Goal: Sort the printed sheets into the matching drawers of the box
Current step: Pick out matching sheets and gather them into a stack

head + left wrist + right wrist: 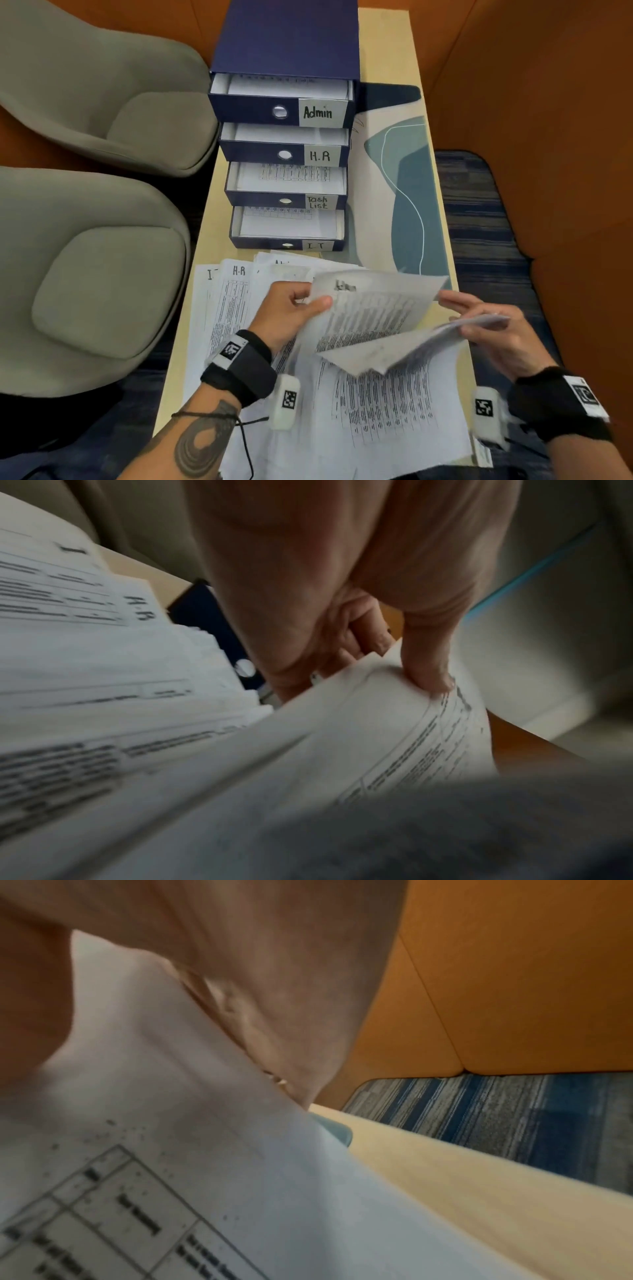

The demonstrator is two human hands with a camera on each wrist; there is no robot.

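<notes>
A dark blue drawer box [287, 44] stands on the table with its drawers pulled out in steps: Admin [318, 112], H.R [320, 156], Task List [317, 202] and I.T [317, 245]. Printed sheets [233, 301] lie fanned in front of it. My left hand [294, 308] pinches the left edge of a lifted printed sheet [373, 308], thumb on top [428, 666]. My right hand [479, 322] holds the right edge of a thin bundle of sheets [455, 330] below it; in the right wrist view a printed sheet [192, 1164] lies against the palm.
The narrow beige table [394, 41] carries a teal-patterned mat [411, 192] to the right of the box. Two grey armchairs [85, 281] stand close on the left. Orange partition walls [531, 85] and striped blue carpet [479, 219] lie to the right.
</notes>
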